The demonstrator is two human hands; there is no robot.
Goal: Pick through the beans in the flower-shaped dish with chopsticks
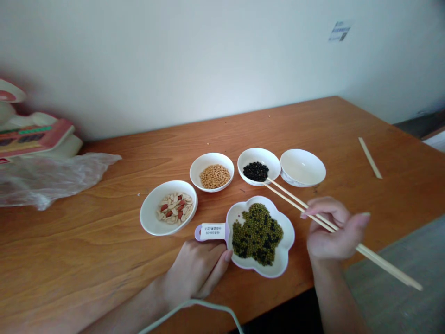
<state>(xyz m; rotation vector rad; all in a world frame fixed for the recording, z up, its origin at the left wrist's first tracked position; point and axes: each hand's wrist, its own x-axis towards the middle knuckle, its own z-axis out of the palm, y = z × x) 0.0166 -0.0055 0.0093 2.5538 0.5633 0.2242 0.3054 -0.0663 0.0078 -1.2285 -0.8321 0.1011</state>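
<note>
My right hand (330,227) is closed around a pair of wooden chopsticks (299,202). Their tips rest at the near right rim of a white bowl (274,162) of black beans (255,171), slightly apart; I cannot make out a bean between them. My left hand (198,266) lies with curled fingers against the handle and near left rim of a flower-shaped white dish (290,229) with a purple edge, some fingertips hidden. Green mung beans (248,220) mixed with black beans cover the dish's bottom. A paper label (213,231) sits on its handle.
White bowls hold yellow soybeans (214,176) and pale and red-skinned peanuts (175,208). An empty white bowl (303,167) touches the black-bean bowl's right side. A pale stick (370,157) lies farther right. Clear plastic (59,178) lies left; a light cable (194,302) crosses my left wrist.
</note>
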